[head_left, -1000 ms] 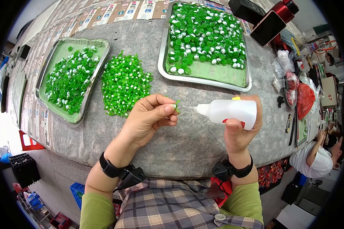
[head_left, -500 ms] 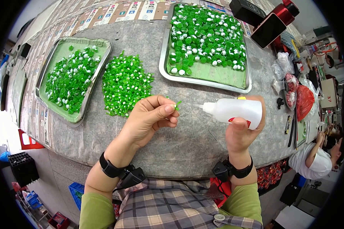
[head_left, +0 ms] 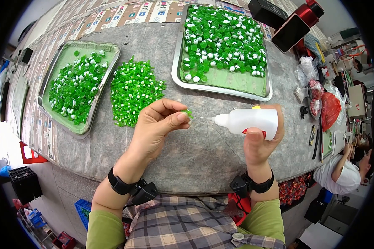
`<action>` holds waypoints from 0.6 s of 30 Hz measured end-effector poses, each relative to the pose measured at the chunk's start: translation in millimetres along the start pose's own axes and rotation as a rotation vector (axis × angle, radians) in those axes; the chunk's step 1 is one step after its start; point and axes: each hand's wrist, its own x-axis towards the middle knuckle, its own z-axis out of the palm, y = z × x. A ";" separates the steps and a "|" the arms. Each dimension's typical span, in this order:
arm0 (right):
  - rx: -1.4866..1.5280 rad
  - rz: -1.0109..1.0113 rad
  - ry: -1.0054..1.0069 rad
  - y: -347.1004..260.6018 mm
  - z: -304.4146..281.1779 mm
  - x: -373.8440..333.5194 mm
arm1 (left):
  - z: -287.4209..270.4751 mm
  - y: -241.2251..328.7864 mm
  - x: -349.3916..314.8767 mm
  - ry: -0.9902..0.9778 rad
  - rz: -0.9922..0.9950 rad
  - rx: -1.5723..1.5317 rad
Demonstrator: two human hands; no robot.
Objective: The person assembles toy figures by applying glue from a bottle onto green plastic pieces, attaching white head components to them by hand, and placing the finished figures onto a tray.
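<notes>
Between the thumb and fingertips of my left hand (head_left: 156, 126) is a small green plastic piece (head_left: 188, 113). My right hand (head_left: 262, 143) is wrapped round a white squeeze bottle (head_left: 247, 121), tilted on its side with its thin nozzle toward the green piece. A short gap shows between the nozzle tip and the piece. Just beyond my left hand lies a pile of small green pieces with white spots (head_left: 135, 89). Left of it, a metal tray (head_left: 91, 118) holds green parts with white eye-like balls. A larger metal tray (head_left: 224, 92) of similar parts stands farther off.
A grey cloth (head_left: 187, 164) covers the table. At the right lie a red plastic bag (head_left: 331, 111), clear bags and slim black tools. A phone-like dark screen (head_left: 291, 33) stands at the far right. Another person in a white shirt (head_left: 345, 172) sits off to the right.
My right hand has moved slightly left, bringing the bottle's nozzle closer to the green piece. My left fingers have shifted a little, and the piece they hold has turned.
</notes>
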 end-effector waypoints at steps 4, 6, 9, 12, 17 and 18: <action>-0.056 -0.035 -0.066 3.0 -0.7 1.5 | -0.9 0.6 -0.1 -0.002 -0.008 -0.008; 0.009 0.004 -0.041 1.7 -0.6 0.3 | -0.6 1.3 -0.2 -0.001 -0.007 0.009; 0.067 0.080 0.014 1.6 -10.5 5.7 | 0.4 1.7 0.8 0.013 -0.015 -0.003; 0.161 0.209 0.076 -3.3 -15.7 17.7 | -4.1 -0.3 0.4 0.041 -0.008 -0.020; 0.037 0.464 0.050 12.1 -60.6 15.6 | -0.5 0.4 0.0 0.022 -0.011 -0.052; 0.007 0.560 0.017 14.4 -67.3 12.7 | 0.2 1.7 -1.5 0.031 -0.009 -0.037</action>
